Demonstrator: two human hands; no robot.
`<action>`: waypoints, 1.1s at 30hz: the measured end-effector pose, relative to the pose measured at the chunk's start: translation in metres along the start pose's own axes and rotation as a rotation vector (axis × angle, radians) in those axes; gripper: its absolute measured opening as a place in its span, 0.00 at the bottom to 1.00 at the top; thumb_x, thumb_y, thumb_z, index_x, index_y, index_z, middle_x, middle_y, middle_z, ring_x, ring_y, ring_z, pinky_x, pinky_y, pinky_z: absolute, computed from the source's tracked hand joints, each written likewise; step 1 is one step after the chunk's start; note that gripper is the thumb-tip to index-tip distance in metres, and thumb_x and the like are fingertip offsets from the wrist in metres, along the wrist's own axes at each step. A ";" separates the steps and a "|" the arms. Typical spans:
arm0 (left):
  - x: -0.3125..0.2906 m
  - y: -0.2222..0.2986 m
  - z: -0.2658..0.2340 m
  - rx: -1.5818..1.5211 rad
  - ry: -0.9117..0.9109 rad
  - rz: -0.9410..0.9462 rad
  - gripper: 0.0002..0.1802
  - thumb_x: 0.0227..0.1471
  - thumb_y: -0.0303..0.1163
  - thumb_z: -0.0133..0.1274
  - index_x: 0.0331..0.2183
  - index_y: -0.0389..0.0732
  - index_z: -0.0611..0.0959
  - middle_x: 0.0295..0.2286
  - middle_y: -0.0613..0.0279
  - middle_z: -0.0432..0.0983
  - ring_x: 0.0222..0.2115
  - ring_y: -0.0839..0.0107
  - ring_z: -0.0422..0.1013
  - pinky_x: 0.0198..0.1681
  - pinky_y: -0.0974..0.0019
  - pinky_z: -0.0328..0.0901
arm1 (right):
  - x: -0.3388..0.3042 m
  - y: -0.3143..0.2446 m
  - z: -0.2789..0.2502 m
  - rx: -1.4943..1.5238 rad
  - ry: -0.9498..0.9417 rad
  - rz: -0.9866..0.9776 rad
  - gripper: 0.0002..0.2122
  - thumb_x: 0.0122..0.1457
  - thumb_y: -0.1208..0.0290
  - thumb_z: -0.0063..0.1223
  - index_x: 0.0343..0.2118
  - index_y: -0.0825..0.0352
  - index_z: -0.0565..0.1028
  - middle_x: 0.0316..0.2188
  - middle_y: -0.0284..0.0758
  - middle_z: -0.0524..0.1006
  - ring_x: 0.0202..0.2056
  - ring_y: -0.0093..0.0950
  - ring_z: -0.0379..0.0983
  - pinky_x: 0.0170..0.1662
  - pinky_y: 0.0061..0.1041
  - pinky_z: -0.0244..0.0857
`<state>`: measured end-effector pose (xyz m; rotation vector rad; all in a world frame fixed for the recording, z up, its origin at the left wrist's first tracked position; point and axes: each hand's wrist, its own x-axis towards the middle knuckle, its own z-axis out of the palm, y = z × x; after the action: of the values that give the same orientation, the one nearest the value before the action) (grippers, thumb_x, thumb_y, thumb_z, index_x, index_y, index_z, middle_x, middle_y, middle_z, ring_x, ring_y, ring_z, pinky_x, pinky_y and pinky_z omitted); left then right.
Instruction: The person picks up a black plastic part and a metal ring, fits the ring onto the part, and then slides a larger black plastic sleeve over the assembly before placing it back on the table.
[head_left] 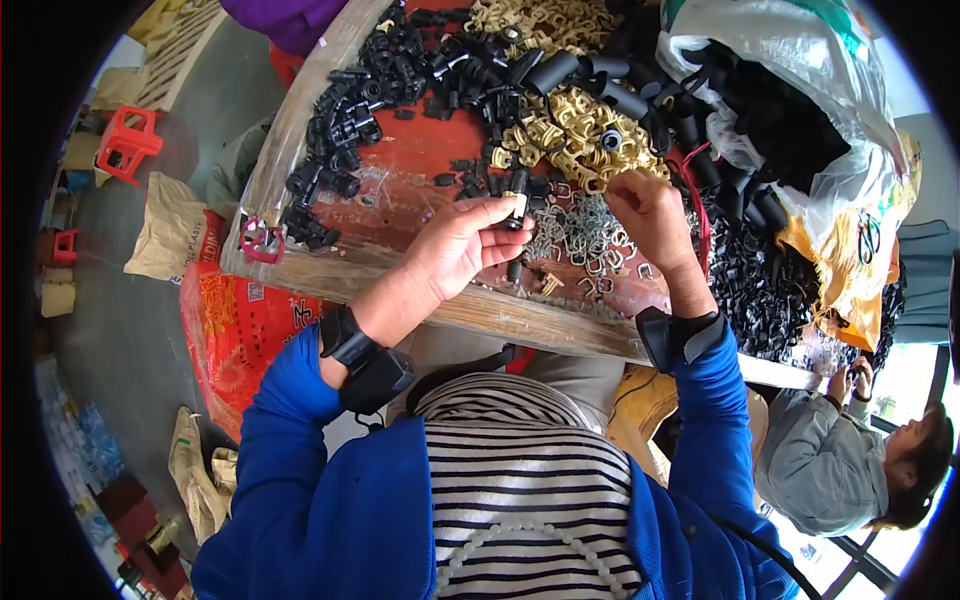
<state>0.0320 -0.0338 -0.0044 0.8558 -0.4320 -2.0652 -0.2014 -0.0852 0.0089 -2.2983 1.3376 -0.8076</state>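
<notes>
Over the near part of the red worktable [400, 165], my left hand [448, 250] pinches a small black cylindrical part [519, 183] between thumb and fingers. A pale gold piece [516, 204] shows on that part, just by the thumb. My right hand [652, 220] is closed with its fingertips bent down at the near edge of a heap of gold-coloured clips [570, 135]; what it holds, if anything, is hidden. Between the two hands lies a spread of small silvery U-shaped metal clips [580, 235].
Black assembled parts [340, 150] line the table's left side. Black tubes [615, 95] lie behind the gold heap. A plastic bag of black pieces [780, 110] stands at far right. The wooden edge [480, 308] runs before me. A co-worker [835, 460] sits at right.
</notes>
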 end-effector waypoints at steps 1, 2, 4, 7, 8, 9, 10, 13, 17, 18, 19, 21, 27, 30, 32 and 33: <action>0.003 0.000 0.000 0.003 0.001 0.003 0.13 0.46 0.33 0.45 0.34 0.36 0.72 0.29 0.56 0.71 0.27 0.73 0.69 0.32 0.71 0.66 | 0.001 0.002 0.001 0.000 -0.003 0.011 0.04 0.42 0.78 0.50 0.23 0.68 0.70 0.16 0.32 0.68 0.16 0.21 0.63 0.20 0.17 0.57; 0.005 -0.001 0.001 0.007 0.000 0.006 0.13 0.46 0.33 0.45 0.34 0.36 0.72 0.29 0.56 0.71 0.27 0.73 0.69 0.32 0.71 0.66 | 0.004 0.002 0.003 -0.032 0.033 0.011 0.04 0.42 0.78 0.50 0.23 0.68 0.70 0.17 0.33 0.68 0.17 0.23 0.64 0.21 0.18 0.58; 0.007 -0.002 0.001 -0.010 0.007 -0.010 0.13 0.46 0.33 0.45 0.34 0.36 0.72 0.29 0.57 0.71 0.27 0.73 0.69 0.32 0.72 0.66 | 0.009 0.002 0.003 -0.102 0.107 0.010 0.04 0.41 0.78 0.50 0.23 0.68 0.70 0.18 0.35 0.68 0.19 0.27 0.66 0.22 0.19 0.59; 0.004 -0.006 -0.001 -0.046 0.036 -0.035 0.12 0.45 0.33 0.46 0.33 0.37 0.73 0.28 0.59 0.71 0.26 0.74 0.69 0.32 0.72 0.66 | 0.008 0.000 -0.002 -0.108 0.027 0.002 0.04 0.41 0.78 0.50 0.23 0.68 0.70 0.19 0.35 0.68 0.19 0.27 0.67 0.22 0.19 0.60; 0.005 -0.007 -0.002 -0.040 0.015 -0.028 0.12 0.46 0.33 0.46 0.33 0.37 0.73 0.28 0.59 0.71 0.26 0.74 0.69 0.32 0.72 0.66 | 0.005 0.000 -0.002 -0.109 -0.015 -0.008 0.04 0.41 0.78 0.50 0.23 0.68 0.70 0.19 0.35 0.68 0.20 0.27 0.67 0.22 0.20 0.60; 0.005 -0.007 -0.003 -0.036 -0.007 -0.020 0.12 0.46 0.33 0.46 0.33 0.37 0.73 0.28 0.59 0.71 0.27 0.73 0.69 0.32 0.72 0.66 | 0.000 -0.001 -0.001 -0.105 -0.020 0.000 0.04 0.41 0.78 0.50 0.23 0.68 0.70 0.19 0.35 0.68 0.20 0.27 0.67 0.22 0.20 0.60; 0.005 -0.008 -0.004 -0.031 -0.028 -0.012 0.12 0.46 0.33 0.46 0.33 0.37 0.73 0.28 0.59 0.71 0.27 0.73 0.69 0.32 0.72 0.65 | -0.005 -0.001 0.001 -0.093 -0.051 -0.025 0.04 0.41 0.78 0.50 0.23 0.68 0.70 0.19 0.35 0.69 0.20 0.28 0.67 0.23 0.20 0.60; -0.001 -0.010 -0.001 -0.035 -0.019 -0.004 0.12 0.46 0.33 0.46 0.33 0.37 0.73 0.28 0.58 0.71 0.27 0.73 0.69 0.33 0.72 0.65 | -0.015 -0.008 0.004 -0.070 -0.116 -0.091 0.04 0.41 0.78 0.50 0.23 0.68 0.70 0.19 0.35 0.69 0.20 0.29 0.68 0.23 0.22 0.61; -0.011 -0.015 -0.003 -0.025 -0.014 0.007 0.13 0.46 0.33 0.45 0.34 0.36 0.72 0.30 0.56 0.70 0.28 0.72 0.69 0.33 0.71 0.66 | -0.036 -0.034 0.013 0.071 -0.255 -0.074 0.05 0.41 0.77 0.51 0.24 0.67 0.71 0.20 0.35 0.69 0.21 0.30 0.68 0.25 0.24 0.62; -0.013 -0.016 -0.003 -0.016 -0.019 0.010 0.13 0.46 0.33 0.45 0.35 0.36 0.71 0.31 0.55 0.70 0.28 0.72 0.69 0.33 0.70 0.66 | -0.042 -0.039 0.016 0.086 -0.282 -0.081 0.06 0.41 0.77 0.51 0.25 0.67 0.71 0.21 0.36 0.69 0.22 0.31 0.68 0.25 0.24 0.62; -0.016 -0.017 -0.003 -0.015 -0.021 0.015 0.13 0.46 0.33 0.45 0.35 0.36 0.71 0.31 0.55 0.70 0.28 0.72 0.69 0.33 0.70 0.66 | -0.048 -0.043 0.020 0.101 -0.309 -0.088 0.06 0.41 0.76 0.51 0.26 0.67 0.71 0.21 0.36 0.69 0.22 0.31 0.68 0.25 0.25 0.62; -0.020 -0.022 -0.003 -0.012 -0.023 0.011 0.13 0.46 0.33 0.45 0.35 0.36 0.71 0.31 0.55 0.70 0.28 0.72 0.69 0.33 0.70 0.66 | -0.055 -0.049 0.026 0.113 -0.334 -0.100 0.07 0.41 0.76 0.51 0.27 0.67 0.71 0.22 0.36 0.69 0.22 0.31 0.68 0.26 0.25 0.63; -0.034 -0.032 -0.002 0.034 -0.024 0.000 0.14 0.45 0.34 0.46 0.34 0.36 0.72 0.30 0.56 0.70 0.28 0.72 0.69 0.33 0.71 0.65 | -0.062 -0.056 0.035 -0.050 -0.363 -0.117 0.10 0.42 0.75 0.50 0.30 0.65 0.70 0.24 0.37 0.69 0.24 0.33 0.69 0.26 0.26 0.63; -0.035 -0.033 0.001 0.026 0.001 -0.017 0.12 0.45 0.35 0.47 0.32 0.38 0.74 0.27 0.60 0.71 0.25 0.75 0.68 0.30 0.75 0.65 | -0.061 -0.054 0.035 -0.004 -0.344 -0.086 0.10 0.42 0.76 0.50 0.31 0.66 0.70 0.23 0.36 0.70 0.23 0.29 0.70 0.25 0.23 0.63; -0.033 -0.033 0.001 0.023 0.000 -0.019 0.12 0.45 0.35 0.47 0.32 0.38 0.74 0.27 0.60 0.71 0.25 0.75 0.68 0.30 0.75 0.65 | -0.062 -0.049 0.032 0.131 -0.309 -0.006 0.10 0.43 0.76 0.51 0.31 0.67 0.69 0.21 0.35 0.71 0.23 0.25 0.70 0.25 0.20 0.63; -0.032 -0.032 0.001 0.023 -0.003 -0.022 0.12 0.45 0.35 0.47 0.32 0.38 0.74 0.27 0.60 0.71 0.25 0.75 0.68 0.30 0.75 0.65 | -0.061 -0.046 0.030 0.132 -0.312 -0.003 0.10 0.43 0.76 0.51 0.31 0.67 0.69 0.21 0.35 0.71 0.23 0.25 0.70 0.25 0.20 0.63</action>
<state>0.0257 0.0108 -0.0084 0.8748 -0.4508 -2.0852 -0.1753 -0.0089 -0.0066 -2.2121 1.1086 -0.4945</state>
